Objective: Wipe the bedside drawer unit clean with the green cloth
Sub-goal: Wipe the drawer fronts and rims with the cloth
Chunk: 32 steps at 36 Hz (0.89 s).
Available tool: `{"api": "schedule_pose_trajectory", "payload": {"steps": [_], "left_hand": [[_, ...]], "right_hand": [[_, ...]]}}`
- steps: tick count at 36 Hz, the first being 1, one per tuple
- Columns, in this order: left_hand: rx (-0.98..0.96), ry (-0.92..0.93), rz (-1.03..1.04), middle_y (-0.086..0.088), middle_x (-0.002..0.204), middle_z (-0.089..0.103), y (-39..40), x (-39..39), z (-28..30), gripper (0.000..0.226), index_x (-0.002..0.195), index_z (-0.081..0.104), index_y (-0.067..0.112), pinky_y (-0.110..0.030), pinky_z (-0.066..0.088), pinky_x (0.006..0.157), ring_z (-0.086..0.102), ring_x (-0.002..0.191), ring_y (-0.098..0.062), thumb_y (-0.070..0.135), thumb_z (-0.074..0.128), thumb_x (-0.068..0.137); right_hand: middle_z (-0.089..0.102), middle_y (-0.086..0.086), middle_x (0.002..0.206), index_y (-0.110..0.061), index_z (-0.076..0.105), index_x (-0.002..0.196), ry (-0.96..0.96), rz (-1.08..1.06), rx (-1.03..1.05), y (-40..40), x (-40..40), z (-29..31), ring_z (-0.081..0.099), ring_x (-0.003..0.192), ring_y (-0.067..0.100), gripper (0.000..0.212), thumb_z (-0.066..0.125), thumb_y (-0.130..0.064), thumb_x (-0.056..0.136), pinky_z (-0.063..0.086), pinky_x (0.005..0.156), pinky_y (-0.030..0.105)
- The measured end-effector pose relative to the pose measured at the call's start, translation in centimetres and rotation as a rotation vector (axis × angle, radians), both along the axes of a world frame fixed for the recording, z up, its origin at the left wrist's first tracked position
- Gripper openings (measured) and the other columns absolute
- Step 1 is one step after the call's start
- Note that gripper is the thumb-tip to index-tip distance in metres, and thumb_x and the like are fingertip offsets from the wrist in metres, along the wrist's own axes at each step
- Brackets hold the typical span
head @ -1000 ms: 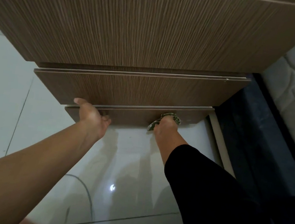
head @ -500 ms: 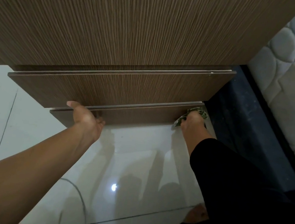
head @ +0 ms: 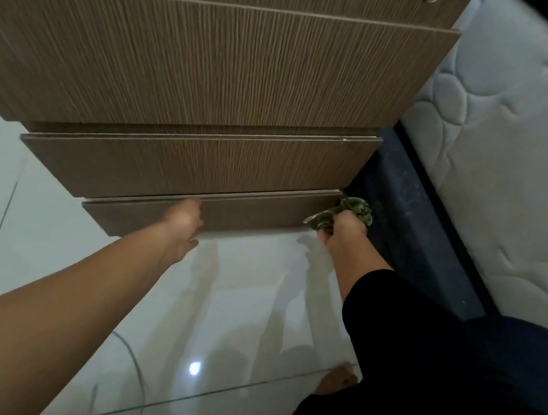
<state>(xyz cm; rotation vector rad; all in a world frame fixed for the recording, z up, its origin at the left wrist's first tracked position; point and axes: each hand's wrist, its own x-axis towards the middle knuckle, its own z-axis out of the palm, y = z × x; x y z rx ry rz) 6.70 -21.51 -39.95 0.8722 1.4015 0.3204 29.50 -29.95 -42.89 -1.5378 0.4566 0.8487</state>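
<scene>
The brown wood-grain bedside drawer unit fills the top of the view, its drawer fronts stepping down to the floor. My left hand rests against the front of the lowest drawer, fingers curled over its top edge. My right hand grips the crumpled green cloth and presses it at the right end of that lowest drawer, by the corner. The fingers of both hands are partly hidden behind the drawer edge and the cloth.
A quilted white mattress on a dark bed base stands close on the right of the unit. Glossy white floor tiles lie below. My black-clothed leg and a bare foot are at the lower right.
My right hand has slid the green cloth rightward along the lowest drawer from its middle to the right corner. My left hand has shifted right along the drawer's top edge. The view has tilted up.
</scene>
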Motion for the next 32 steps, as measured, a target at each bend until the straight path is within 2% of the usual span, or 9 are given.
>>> {"api": "schedule_pose_trajectory", "payload": {"steps": [3, 7, 10, 13, 17, 21, 28, 29, 32], "left_hand": [[0.039, -0.012, -0.146, -0.007, 0.114, 0.051, -1.2, 0.1, 2.0, 0.048, 0.139, 0.039, 0.007, -0.034, 0.036, 0.099, 0.048, 0.103, -0.021, 0.034, 0.034, 0.100], [0.200, 0.059, -0.351, -0.007, 0.136, 0.051, -2.9, -0.1, 5.2, 0.043, 0.135, 0.046, 0.010, -0.035, 0.033, 0.105, 0.047, 0.126, -0.026, 0.033, 0.042, 0.098], [0.354, 0.116, -0.466, -0.005, 0.132, 0.056, -4.2, -0.5, 7.6, 0.039, 0.124, 0.058, 0.016, -0.036, 0.039, 0.105, 0.051, 0.121, -0.022, 0.038, 0.053, 0.093], [0.503, 0.157, -0.587, -0.003, 0.135, 0.054, -5.9, -0.8, 10.1, 0.049, 0.133, 0.052, 0.017, -0.031, 0.036, 0.103, 0.048, 0.125, -0.021, 0.041, 0.057, 0.090], [0.599, 0.144, -0.680, -0.003, 0.132, 0.057, -7.7, -0.9, 12.7, 0.053, 0.132, 0.052, 0.014, -0.027, 0.039, 0.096, 0.053, 0.120, -0.019, 0.042, 0.059, 0.088], [0.614, 0.072, -0.595, -0.002, 0.107, 0.069, -8.2, -1.8, 14.3, 0.041, 0.115, 0.063, 0.015, -0.029, 0.050, 0.083, 0.064, 0.096, -0.016, 0.042, 0.066, 0.083], [0.404, -0.296, -0.279, -0.013, 0.110, 0.068, -8.3, -4.0, 18.4, 0.032, 0.121, 0.057, 0.008, -0.049, 0.052, 0.089, 0.066, 0.100, -0.028, 0.022, 0.059, 0.091], [0.386, -0.332, -0.238, -0.014, 0.111, 0.068, -8.3, -4.3, 18.9, 0.032, 0.121, 0.056, 0.008, -0.050, 0.052, 0.089, 0.066, 0.100, -0.028, 0.020, 0.058, 0.092], [0.372, -0.395, -0.170, -0.014, 0.115, 0.067, -8.3, -5.7, 20.6, 0.031, 0.122, 0.056, 0.008, -0.047, 0.051, 0.091, 0.065, 0.103, -0.028, 0.018, 0.057, 0.092]], "right_hand": [[0.054, 0.013, 0.119, -0.004, 0.048, 0.122, 0.052, 0.189, 0.028, -1.2, -1.9, 2.3, 0.059, 0.103, 0.028, 0.028, 0.050, -0.004, 0.093, 0.051, 0.087, 0.038], [0.062, 0.008, 0.095, -0.004, 0.052, 0.117, -0.006, 0.539, 0.035, -3.2, -4.1, 5.3, 0.064, 0.082, 0.023, 0.027, 0.058, -0.009, 0.091, 0.054, 0.081, 0.035], [0.068, 0.007, 0.098, -0.008, 0.054, 0.121, -0.075, 0.729, 0.026, -4.2, -5.0, 7.2, 0.068, 0.082, 0.020, 0.037, 0.065, -0.017, 0.086, 0.055, 0.074, 0.031], [0.068, 0.008, 0.106, -0.013, 0.056, 0.119, -0.135, 0.881, 0.030, -4.9, -6.2, 9.9, 0.068, 0.086, 0.020, 0.041, 0.069, -0.025, 0.083, 0.052, 0.064, 0.027], [0.069, 0.009, 0.101, -0.010, 0.059, 0.115, -0.184, 1.079, 0.052, -5.1, -7.5, 13.6, 0.067, 0.088, 0.021, 0.046, 0.072, -0.035, 0.079, 0.053, 0.068, 0.026], [0.065, 0.004, 0.088, -0.016, 0.062, 0.098, -0.234, 1.219, 0.133, -5.2, -8.8, 17.3, 0.060, 0.071, 0.013, 0.028, 0.068, -0.038, 0.082, 0.048, 0.061, 0.023], [0.066, 0.001, 0.085, -0.016, 0.061, 0.101, -0.340, 1.262, 0.252, -5.3, -10.0, 23.0, 0.058, 0.062, 0.010, 0.016, 0.062, -0.025, 0.088, 0.046, 0.056, 0.021], [0.066, 0.003, 0.088, -0.014, 0.062, 0.103, -0.352, 1.255, 0.263, -5.3, -10.2, 23.6, 0.060, 0.066, 0.011, 0.017, 0.062, -0.023, 0.088, 0.049, 0.060, 0.023], [0.067, 0.008, 0.111, -0.010, 0.061, 0.117, -0.359, 1.218, 0.316, -5.1, -11.1, 25.4, 0.064, 0.103, 0.025, 0.030, 0.060, -0.020, 0.089, 0.051, 0.093, 0.040]]}}
